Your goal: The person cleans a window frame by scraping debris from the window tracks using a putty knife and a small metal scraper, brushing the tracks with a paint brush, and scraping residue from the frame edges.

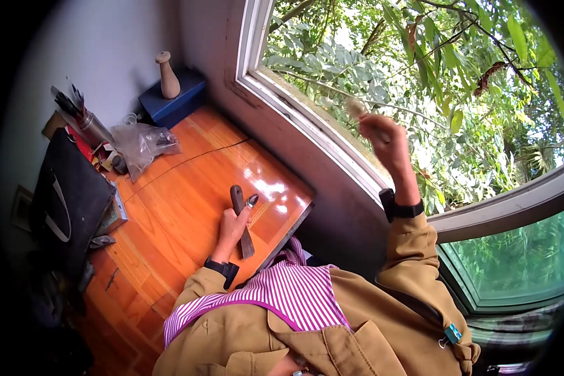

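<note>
My left hand (233, 227) is closed low over the table (188, 200). A shiny, rounded metal tip of a small tool (252, 200) sticks out of the top of the fist; the rest of it is hidden in the fingers. Alongside the hand runs a long dark flat tool (237, 199), its rounded end above the fist and its wider end below. My right hand (385, 138) is raised in front of the open window, fingers curled. From it projects a pale, blurred tip (355, 108), too smeared to name.
At the table's back, a wooden pestle-shaped piece (169, 78) stands on a blue box (174, 100). Nearby are a clear plastic bag (145, 145), a metal cup of pens (94, 128) and a black bag (62, 200). The window frame (313, 131) borders the right side.
</note>
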A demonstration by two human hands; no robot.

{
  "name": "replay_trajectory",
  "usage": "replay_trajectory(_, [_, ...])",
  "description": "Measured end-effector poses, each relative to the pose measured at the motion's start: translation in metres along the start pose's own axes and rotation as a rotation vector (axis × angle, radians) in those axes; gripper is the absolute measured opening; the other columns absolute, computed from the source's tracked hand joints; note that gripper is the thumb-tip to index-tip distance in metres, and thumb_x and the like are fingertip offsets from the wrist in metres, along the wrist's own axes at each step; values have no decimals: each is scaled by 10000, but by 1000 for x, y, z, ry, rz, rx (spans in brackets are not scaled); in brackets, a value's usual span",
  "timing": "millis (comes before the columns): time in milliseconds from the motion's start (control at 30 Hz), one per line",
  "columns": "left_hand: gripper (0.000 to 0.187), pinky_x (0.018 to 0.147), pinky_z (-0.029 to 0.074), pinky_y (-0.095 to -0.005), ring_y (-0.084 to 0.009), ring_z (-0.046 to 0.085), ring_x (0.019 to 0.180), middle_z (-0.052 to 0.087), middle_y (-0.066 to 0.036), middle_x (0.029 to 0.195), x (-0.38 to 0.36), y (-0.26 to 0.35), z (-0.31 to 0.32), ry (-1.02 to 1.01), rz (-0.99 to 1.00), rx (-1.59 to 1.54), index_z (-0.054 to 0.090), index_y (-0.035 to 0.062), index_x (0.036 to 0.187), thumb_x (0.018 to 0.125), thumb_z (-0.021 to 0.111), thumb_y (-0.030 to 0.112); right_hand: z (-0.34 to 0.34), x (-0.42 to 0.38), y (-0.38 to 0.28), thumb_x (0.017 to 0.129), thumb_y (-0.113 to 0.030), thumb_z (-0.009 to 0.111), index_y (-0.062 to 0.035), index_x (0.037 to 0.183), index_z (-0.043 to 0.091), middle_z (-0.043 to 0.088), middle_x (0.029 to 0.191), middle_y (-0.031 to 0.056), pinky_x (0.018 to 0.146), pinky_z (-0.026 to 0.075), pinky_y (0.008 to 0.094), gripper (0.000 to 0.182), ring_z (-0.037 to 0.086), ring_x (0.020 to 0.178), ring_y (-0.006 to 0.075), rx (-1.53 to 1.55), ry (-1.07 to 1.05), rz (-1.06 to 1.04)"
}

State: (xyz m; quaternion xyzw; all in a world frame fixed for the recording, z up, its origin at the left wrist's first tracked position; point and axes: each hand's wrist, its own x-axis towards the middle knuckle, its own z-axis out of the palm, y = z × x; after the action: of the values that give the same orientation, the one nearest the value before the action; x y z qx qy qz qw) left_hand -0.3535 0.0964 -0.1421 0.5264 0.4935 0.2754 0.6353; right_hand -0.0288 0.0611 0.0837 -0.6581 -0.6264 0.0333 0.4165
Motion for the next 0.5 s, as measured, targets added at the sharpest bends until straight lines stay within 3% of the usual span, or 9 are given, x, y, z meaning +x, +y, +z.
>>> replay_trajectory(100, [355,519,410,-268,-127,536,538,555,-50,580,2,-3,1,16,23,25,563,-3,632,860,573,268,19,-9,1,817,-18,629,12,850,658,674,788,79,612,515,280,52,645,705,140,188,-385,369])
replay_trajectory(133, [358,516,416,-270,-133,543,535,563,-58,579,3,-5,0,14,44,21,566,-10,630,857,576,267,20,-3,3,810,-8,626,16,851,652,657,741,77,590,508,275,54,633,658,135,217,-283,376])
replay_trajectory(167, [363,512,417,-274,-136,541,533,562,-59,581,3,-6,0,17,42,25,569,-18,631,852,581,270,24,-1,8,824,-18,628,2,871,658,663,767,80,593,509,269,59,633,661,141,219,-139,273])
replay_trajectory(233, [367,512,417,-275,-136,540,534,561,-58,582,1,-3,0,12,30,-15,572,-22,631,849,584,273,16,7,22,847,-30,623,-6,887,659,668,800,84,587,502,259,59,635,665,146,-50,110,-125])
replay_trajectory(267, [367,512,417,-275,-136,540,534,561,-58,582,2,-2,1,5,32,-18,572,-22,631,849,584,273,6,3,5,867,-58,622,-18,887,660,669,836,100,587,496,255,59,634,653,145,367,149,138])
replay_trajectory(367, [391,503,423,-303,-161,568,519,576,-69,565,-1,-6,1,30,87,7,592,-38,630,830,580,298,-43,-15,-29,873,-97,619,23,885,650,656,701,111,586,541,260,125,654,636,145,29,-100,437])
replay_trajectory(467, [383,500,421,-298,-152,561,511,564,-59,546,0,-9,2,29,101,-28,590,-28,614,832,575,286,-65,-38,-28,824,-95,638,45,825,639,605,585,87,425,476,274,140,578,463,128,-89,-563,783])
replay_trajectory(500, [381,497,418,-296,-148,556,505,554,-54,534,-2,-5,1,8,90,16,587,-23,605,831,575,284,-59,-43,-21,820,-69,618,39,819,642,614,598,84,407,459,290,110,584,463,138,-115,-571,738])
